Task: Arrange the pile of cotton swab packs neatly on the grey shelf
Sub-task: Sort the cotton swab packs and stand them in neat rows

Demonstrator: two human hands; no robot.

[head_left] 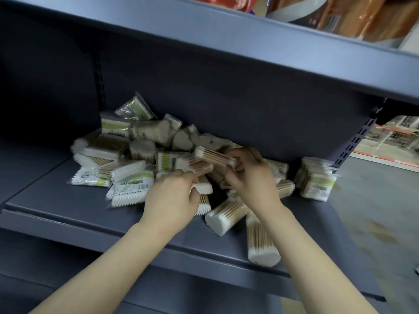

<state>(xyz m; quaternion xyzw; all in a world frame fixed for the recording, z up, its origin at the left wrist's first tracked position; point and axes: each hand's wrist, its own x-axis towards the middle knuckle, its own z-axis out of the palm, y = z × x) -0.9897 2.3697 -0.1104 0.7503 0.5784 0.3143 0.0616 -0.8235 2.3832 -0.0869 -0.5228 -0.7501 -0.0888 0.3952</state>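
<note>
Nearest the edge of the grey shelf [68,200], one round pack [261,243] lies on its side close to the front lip, and a second [226,215] lies just behind it, tilted toward the hands.

The left hand [172,198] has its fingers curled round a flat pack [203,188] at the near side of the pile. The right hand [249,175] pinches the end of another pack [214,155], lifted a little above the heap. Both hands are clamped on packs, neither is free.

To do this step well, I judge it best to draw each held pack straight out without dragging its neighbours, since the clear wrappers look slippery and the heap is loose. Turning every pack the same way and starting a row from the tidy group at the right would keep the shelf orderly, and the two packs by the lip should go back first, as they could roll off.

Behind the hands the pile [136,155] spreads to the back panel: roughly twenty packs, overlapping too much to count exactly. Well right of it, a small group [316,177] of what look like three or four packs stands upright. Above is one upper shelf [226,41].
</note>
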